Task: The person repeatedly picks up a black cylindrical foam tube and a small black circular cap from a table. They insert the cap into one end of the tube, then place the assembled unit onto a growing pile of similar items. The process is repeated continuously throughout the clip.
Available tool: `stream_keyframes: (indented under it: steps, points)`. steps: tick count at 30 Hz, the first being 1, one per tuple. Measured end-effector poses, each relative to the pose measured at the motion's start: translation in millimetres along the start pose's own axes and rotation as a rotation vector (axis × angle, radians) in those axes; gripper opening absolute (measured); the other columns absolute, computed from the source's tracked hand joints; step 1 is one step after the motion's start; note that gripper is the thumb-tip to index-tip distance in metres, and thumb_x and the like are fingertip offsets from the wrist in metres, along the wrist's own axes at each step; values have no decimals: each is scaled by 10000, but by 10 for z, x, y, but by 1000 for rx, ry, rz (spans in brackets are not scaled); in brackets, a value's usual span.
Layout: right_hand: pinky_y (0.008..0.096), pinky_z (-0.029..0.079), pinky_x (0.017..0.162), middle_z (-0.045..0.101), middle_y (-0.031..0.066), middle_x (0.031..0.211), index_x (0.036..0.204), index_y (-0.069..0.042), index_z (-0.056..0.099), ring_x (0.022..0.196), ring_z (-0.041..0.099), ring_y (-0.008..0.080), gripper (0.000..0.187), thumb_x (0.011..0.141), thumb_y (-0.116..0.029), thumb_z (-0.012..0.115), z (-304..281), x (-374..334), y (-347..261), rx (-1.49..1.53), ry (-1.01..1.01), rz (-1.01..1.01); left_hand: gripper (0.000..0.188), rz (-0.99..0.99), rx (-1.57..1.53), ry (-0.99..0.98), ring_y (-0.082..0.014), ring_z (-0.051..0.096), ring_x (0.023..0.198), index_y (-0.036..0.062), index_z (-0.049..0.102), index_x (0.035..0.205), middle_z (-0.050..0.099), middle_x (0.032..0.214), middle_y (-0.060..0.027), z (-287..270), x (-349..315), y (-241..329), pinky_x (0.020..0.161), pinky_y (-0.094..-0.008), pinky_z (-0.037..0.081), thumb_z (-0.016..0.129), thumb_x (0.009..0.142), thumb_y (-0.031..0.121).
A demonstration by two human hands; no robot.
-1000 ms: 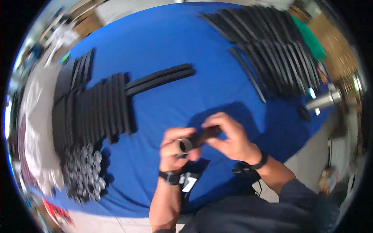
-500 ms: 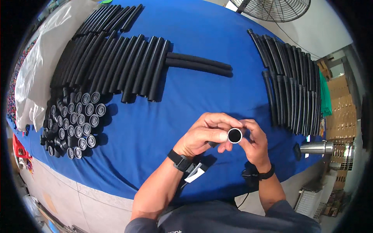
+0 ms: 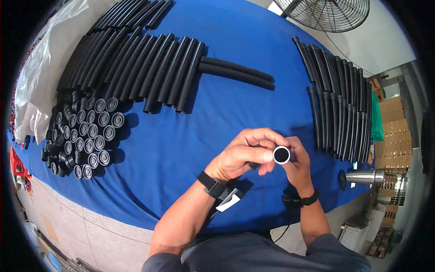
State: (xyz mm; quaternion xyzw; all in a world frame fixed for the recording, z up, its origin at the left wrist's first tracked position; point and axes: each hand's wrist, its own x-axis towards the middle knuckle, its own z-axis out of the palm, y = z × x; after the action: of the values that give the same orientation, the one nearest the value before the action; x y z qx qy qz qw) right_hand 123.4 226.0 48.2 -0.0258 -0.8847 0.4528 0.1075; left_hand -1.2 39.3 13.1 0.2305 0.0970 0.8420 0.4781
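Observation:
Between my hands a black tube [image 3: 281,155] is held with its open round end turned up toward me; its pale rim rings a dark hollow. My left hand [image 3: 247,152] is closed on the tube, thumb at the rim and forefinger reaching over the far side. Under that thumb a small dark piece [image 3: 252,165] shows, mostly hidden in the palm. My right hand [image 3: 298,167] grips the tube from the right. The rest of its length is hidden below the end.
Several black tubes [image 3: 156,68] lie in rows at left, two crosswise [image 3: 238,71]. Below them cluster round black caps [image 3: 93,131]. Capped tubes [image 3: 337,118] line the right side. A plastic bag [image 3: 41,81], a fan [image 3: 324,13] and a metal cylinder [image 3: 364,176] edge the blue cloth [image 3: 181,181].
The tube's end has shifted slightly right and up in my hands. My right fingers now sit more behind it. The view has also moved a little.

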Motion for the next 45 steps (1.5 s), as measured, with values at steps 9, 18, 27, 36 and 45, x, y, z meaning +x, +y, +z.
stream_keyframes:
  steps: [9,18,27,36,45]
  points:
    - [388,505,921,688,96,1050,1261,-6,618,1012,646,207,333,1019,-235,637,-64,-135,-111,965,30,348,458,102,-319,284,-258,599,848,46,531,1373,602,1039,-145,-28,81,-41,582,-338,517,479,967,249]
    - [363,529,860,715,98,1007,1240,-15,634,972,660,196,342,1017,-273,636,-14,-170,-107,994,7,489,235,56,-356,206,-304,660,788,38,562,1109,593,1045,-182,-140,63,-67,476,-322,560,457,1059,243]
    - [359,525,881,705,115,1029,1234,-8,632,973,658,195,329,1025,-261,619,2,-182,-17,970,49,455,261,33,-324,216,-304,673,710,37,557,1053,595,1020,-183,-119,74,-45,441,-299,547,443,1069,271]
    - [311,507,715,621,54,876,1226,1,617,792,595,146,261,1034,-156,536,-68,-153,-204,691,10,460,383,177,-120,407,-132,531,639,70,640,1133,612,1005,-93,-170,45,-70,479,-217,405,582,1034,435]
    - [251,509,635,626,67,942,1192,10,537,749,605,100,224,1007,-107,588,-15,-332,-462,545,-309,422,238,339,79,631,-89,532,720,118,675,1087,663,1021,-21,-261,51,311,516,-237,396,683,993,337]
